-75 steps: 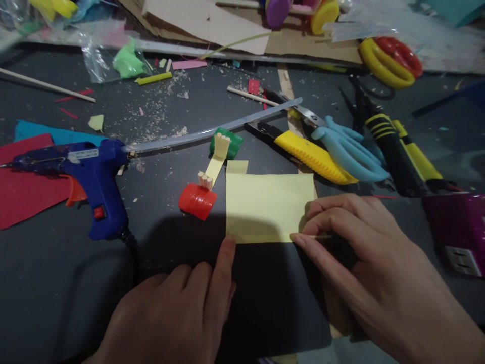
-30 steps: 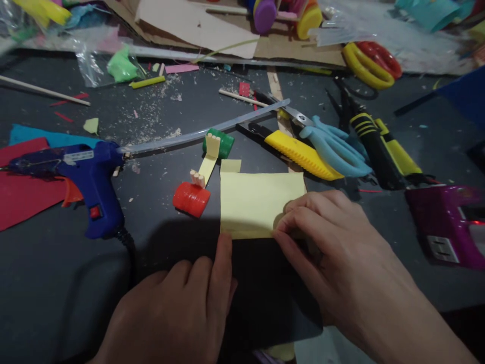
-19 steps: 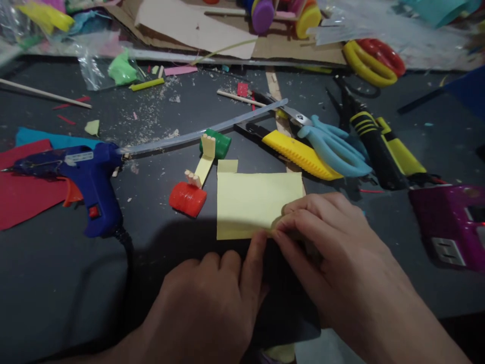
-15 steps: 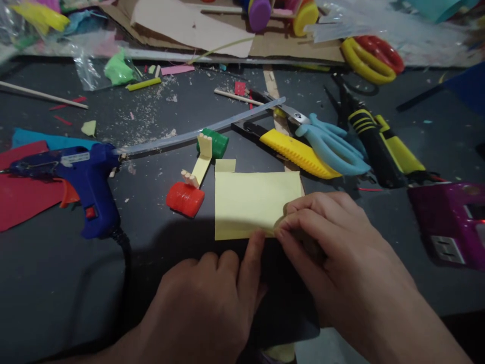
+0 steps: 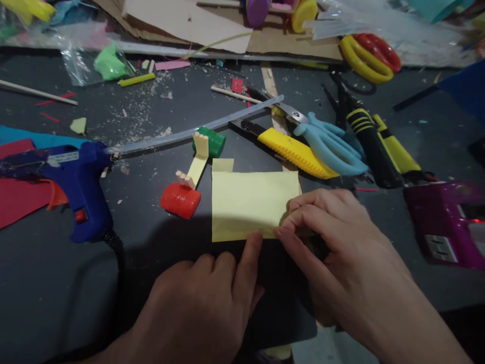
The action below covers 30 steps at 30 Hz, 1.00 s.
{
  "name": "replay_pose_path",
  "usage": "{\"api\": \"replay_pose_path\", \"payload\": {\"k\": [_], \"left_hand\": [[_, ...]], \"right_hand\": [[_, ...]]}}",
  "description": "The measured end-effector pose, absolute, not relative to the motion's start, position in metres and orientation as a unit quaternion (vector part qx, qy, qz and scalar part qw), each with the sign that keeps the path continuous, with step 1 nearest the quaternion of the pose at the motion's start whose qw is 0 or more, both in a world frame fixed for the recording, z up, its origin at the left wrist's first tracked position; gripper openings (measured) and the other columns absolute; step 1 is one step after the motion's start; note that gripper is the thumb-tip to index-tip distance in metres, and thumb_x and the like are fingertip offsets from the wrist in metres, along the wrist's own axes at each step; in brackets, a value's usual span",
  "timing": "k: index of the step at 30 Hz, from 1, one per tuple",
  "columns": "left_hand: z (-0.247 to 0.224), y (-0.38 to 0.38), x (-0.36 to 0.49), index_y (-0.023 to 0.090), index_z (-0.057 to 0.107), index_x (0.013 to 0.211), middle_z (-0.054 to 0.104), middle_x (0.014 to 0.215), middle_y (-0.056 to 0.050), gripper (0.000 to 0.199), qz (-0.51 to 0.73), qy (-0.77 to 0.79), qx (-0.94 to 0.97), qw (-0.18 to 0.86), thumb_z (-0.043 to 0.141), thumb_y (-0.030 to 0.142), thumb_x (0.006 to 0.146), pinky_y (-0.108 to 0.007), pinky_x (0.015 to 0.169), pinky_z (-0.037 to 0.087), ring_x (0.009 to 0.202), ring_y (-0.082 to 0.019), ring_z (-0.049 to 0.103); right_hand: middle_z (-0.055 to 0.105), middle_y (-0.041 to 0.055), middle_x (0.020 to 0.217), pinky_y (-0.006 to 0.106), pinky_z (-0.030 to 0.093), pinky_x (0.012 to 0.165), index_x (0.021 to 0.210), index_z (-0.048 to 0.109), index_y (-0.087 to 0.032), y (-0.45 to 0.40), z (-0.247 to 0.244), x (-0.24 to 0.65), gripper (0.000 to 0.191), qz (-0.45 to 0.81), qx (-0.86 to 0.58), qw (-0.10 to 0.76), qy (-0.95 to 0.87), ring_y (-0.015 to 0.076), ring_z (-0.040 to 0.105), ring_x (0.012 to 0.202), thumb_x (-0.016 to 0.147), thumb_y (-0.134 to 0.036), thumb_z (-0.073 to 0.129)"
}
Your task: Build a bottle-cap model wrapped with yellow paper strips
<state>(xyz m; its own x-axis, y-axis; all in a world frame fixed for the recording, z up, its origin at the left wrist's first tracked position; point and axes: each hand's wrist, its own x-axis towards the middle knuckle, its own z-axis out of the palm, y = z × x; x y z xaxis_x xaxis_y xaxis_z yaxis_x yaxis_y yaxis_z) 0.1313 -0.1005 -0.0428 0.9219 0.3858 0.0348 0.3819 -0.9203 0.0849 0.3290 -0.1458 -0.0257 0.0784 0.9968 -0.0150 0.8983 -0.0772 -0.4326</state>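
Yellow paper (image 5: 248, 205) unmoved, left hand (image 5: 204, 308) shifted right, beside right hand (image 5: 341, 247)

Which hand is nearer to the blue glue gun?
Left. The left hand lies below and right of the blue glue gun; the right hand is farther right, on the yellow paper.

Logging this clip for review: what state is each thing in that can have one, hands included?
yellow paper: flat on the table, right edge curled up
right hand: pinching the paper's right edge
left hand: index fingertip pressing the paper's near edge
glue gun: lying on its side, stick loaded
light blue scissors: closed
yellow utility knife: lying flat; blade not visible
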Motion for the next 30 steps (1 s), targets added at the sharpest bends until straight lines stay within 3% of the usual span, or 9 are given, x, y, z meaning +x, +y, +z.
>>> {"api": "replay_pose_path", "payload": {"k": [30], "left_hand": [[-0.042,-0.107,0.121,0.0,0.053,0.133,0.063,0.061,0.001,0.044,0.033,0.229,0.972,0.033,0.039,0.024,0.099,-0.029,0.035,0.034,0.044,-0.014,0.059]], "right_hand": [[0.061,0.0061,0.091,0.042,0.035,0.073,0.079,0.054,-0.024,-0.149,-0.032,0.333,0.02,0.152,-0.715,0.162,-0.663,0.0281,0.051,0.089,0.097,-0.031,0.05]]}}
